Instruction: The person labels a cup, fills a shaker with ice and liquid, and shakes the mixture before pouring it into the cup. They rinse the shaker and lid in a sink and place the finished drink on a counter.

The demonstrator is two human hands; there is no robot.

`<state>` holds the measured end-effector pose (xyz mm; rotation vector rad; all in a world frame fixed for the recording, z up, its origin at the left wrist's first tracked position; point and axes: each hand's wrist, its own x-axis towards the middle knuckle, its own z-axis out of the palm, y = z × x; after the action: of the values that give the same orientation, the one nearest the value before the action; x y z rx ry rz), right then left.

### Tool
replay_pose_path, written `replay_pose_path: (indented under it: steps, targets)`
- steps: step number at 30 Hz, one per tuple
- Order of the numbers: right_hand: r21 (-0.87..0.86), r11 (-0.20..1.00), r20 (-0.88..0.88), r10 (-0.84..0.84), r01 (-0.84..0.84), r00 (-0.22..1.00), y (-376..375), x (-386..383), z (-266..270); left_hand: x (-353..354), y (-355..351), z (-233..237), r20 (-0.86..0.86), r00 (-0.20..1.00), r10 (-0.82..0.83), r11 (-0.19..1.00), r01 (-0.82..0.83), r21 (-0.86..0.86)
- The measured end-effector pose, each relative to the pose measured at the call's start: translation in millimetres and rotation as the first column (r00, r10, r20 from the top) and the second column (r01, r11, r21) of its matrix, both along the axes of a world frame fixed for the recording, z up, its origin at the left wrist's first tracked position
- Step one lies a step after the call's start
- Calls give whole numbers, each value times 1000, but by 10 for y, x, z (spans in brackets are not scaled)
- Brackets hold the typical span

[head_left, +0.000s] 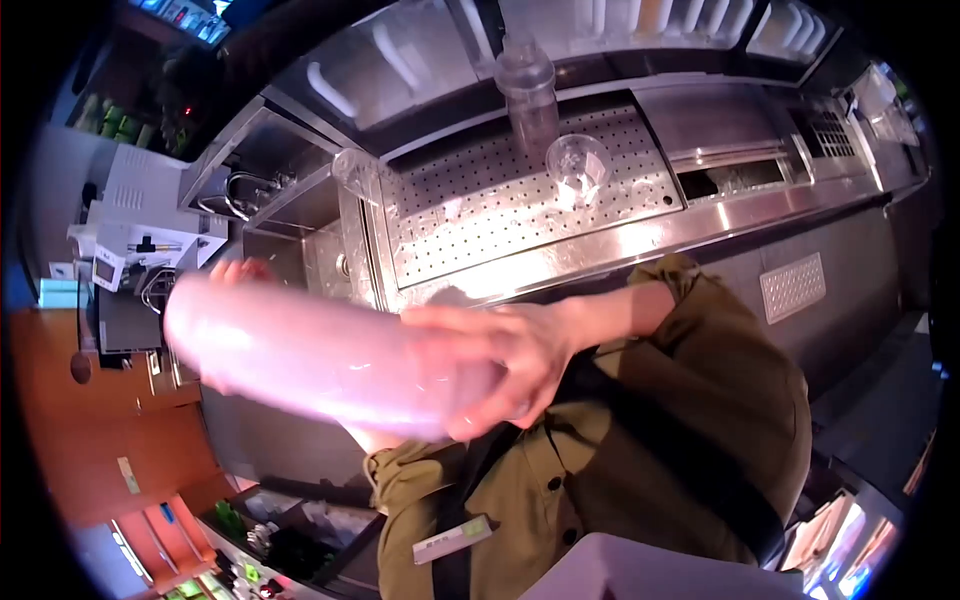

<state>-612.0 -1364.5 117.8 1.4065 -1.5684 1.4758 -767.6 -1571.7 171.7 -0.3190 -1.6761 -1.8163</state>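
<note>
Leftward, a white machine (140, 200) stands beside the sink (290, 215). Both hands grip a blurred pink cup (300, 350) held before the steel desk (600, 245). The left hand (232, 272) curls over its far end and the right hand (500, 365) wraps around the near end. Further right, a clear bottle (528, 95) and a glass (578, 165) stand on the perforated tray (470, 210).

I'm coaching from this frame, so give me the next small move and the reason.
Probably steady the pink container upright: it lies sideways, motion-blurred, with the right hand clasping one end and the left hand holding the other, in front of the perforated steel tray.
</note>
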Motion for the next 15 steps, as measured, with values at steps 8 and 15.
replay_pose_path:
  steps: [8, 15]
  targets:
    - [-35, 980, -100, -200, 197, 975, -113, -197, 13, -284, -111, 73, 37, 998, -49, 999, 50, -19]
    - [-117, 986, 327, -76, 120, 942, -354, -394, 147, -448, -245, -287, 125, 988, -86, 985, 104, -141]
